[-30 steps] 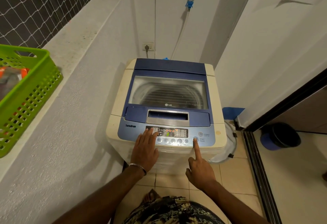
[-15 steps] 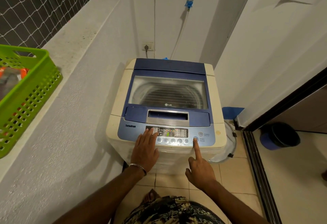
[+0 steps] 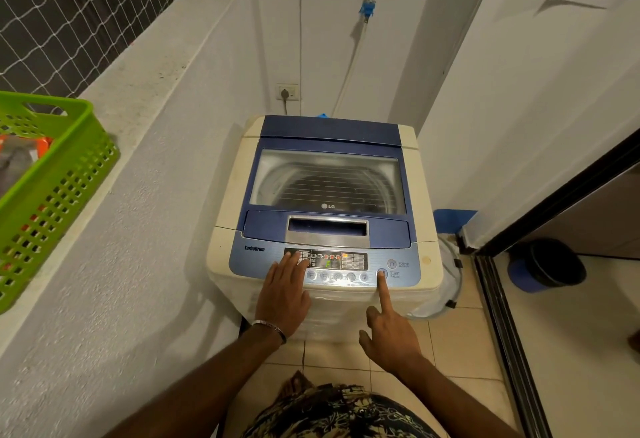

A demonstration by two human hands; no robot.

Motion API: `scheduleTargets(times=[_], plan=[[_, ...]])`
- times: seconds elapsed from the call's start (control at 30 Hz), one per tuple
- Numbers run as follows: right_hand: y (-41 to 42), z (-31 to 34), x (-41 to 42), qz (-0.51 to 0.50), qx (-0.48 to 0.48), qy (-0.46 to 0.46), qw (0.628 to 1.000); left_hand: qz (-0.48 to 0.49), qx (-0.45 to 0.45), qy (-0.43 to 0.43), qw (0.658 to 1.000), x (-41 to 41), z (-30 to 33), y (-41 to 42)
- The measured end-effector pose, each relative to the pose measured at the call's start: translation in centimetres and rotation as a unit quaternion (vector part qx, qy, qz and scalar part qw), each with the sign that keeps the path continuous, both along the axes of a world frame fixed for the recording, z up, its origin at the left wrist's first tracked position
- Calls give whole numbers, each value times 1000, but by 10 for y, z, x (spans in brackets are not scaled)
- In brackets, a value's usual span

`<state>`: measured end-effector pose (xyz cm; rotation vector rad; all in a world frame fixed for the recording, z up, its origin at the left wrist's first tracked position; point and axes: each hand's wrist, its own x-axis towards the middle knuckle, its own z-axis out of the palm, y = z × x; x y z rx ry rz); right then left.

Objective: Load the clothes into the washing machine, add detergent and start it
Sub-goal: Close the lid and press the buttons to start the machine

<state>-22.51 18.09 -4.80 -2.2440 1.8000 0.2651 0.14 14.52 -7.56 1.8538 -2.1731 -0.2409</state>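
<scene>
Cream-and-blue top-loading washing machine point(image 3: 323, 202) directly ahead of both your hands, lid shut, display lit. Round start/pause button point(image 3: 382, 273) under your right hand point(image 3: 389, 330) index tip; other fingers curled, nothing gripped. Risk: second press could pause cycle; fingertip drifting up could hit power button point(image 3: 391, 263) just beyond. Left hand point(image 3: 284, 294) flat, open, on panel's left end, fingertips beside mode keys — leaning could change setting. Green slotted plastic basket point(image 3: 52, 174) well left of left hand.
</scene>
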Motion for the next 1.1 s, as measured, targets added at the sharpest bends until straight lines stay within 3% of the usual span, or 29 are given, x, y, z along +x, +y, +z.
scheduleTargets(times=[0.23,1.1], plan=[[-4,-12,-11,-24,-39,-40,998,3,-1,6,1000,0,1,-2],[-25,-1,-24,-32,-27,-20,999,10,0,0,1000,0,2,-5]])
